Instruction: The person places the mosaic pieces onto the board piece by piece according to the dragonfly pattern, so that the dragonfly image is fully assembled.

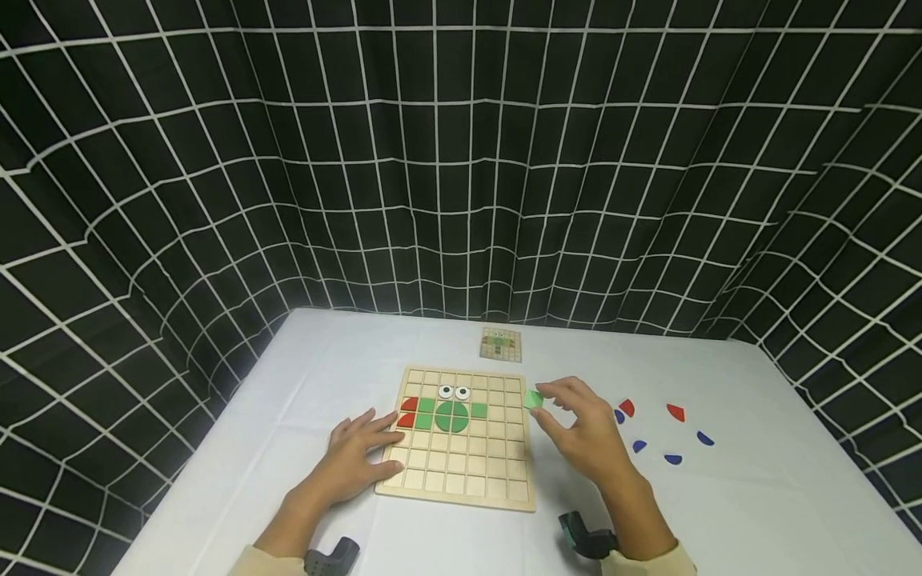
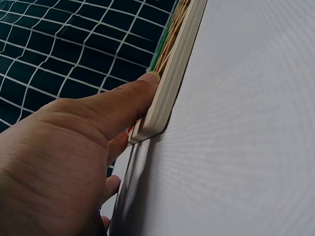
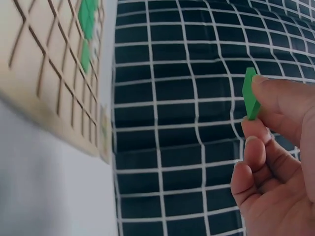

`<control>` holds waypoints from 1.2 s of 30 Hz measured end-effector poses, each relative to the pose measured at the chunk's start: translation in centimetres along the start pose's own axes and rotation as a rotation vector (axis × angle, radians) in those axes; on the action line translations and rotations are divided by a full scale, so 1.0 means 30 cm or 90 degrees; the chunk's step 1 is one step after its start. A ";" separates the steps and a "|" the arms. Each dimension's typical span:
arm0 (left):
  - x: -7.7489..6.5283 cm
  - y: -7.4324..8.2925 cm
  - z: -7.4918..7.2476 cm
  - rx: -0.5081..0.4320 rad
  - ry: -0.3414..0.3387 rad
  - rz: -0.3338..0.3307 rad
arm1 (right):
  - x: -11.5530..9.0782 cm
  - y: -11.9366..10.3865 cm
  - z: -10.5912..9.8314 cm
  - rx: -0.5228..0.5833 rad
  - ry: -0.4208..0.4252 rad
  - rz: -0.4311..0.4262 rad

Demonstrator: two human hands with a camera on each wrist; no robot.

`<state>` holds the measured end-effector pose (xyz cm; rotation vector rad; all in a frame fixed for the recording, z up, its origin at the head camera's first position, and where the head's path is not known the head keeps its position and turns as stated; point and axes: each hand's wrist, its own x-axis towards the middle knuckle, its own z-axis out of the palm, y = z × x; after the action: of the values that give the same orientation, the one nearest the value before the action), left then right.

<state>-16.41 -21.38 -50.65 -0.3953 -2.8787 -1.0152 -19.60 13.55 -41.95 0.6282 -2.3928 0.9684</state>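
A wooden grid board [image 1: 461,472] lies on the table, its cells partly filled with green squares, a green circle of quarter pieces, two red quarter pieces [image 1: 407,412] and two white eye pieces [image 1: 454,393]. My left hand [image 1: 354,460] rests at the board's left edge with fingers spread, the thumb touching the rim in the left wrist view. Between thumb and fingertips my right hand [image 1: 583,428] pinches a green square tile [image 3: 250,94], held up beside the board's right edge.
A small picture card [image 1: 500,345] with a similar pattern lies behind the board. To the right on the white table [image 1: 749,512] are loose red quarter pieces [image 1: 675,412] and several blue half-round pieces [image 1: 673,460]. A black grid-patterned curtain [image 1: 403,184] surrounds the table.
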 end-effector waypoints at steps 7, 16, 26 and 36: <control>0.000 -0.007 0.002 -0.002 -0.002 0.001 | 0.008 -0.023 0.094 0.063 -0.043 0.012; 0.007 -0.003 0.004 0.003 0.002 -0.003 | 0.016 -0.018 0.190 0.108 -0.074 0.042; 0.001 -0.002 0.007 -0.006 -0.010 0.000 | 0.006 -0.010 0.267 0.089 -0.096 0.096; 0.000 0.005 -0.005 0.002 -0.008 -0.009 | -0.007 0.034 0.313 0.086 -0.141 0.114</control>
<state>-16.38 -21.37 -50.45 -0.3835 -2.8971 -1.0145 -22.44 7.42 -48.54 0.6055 -2.6301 1.1988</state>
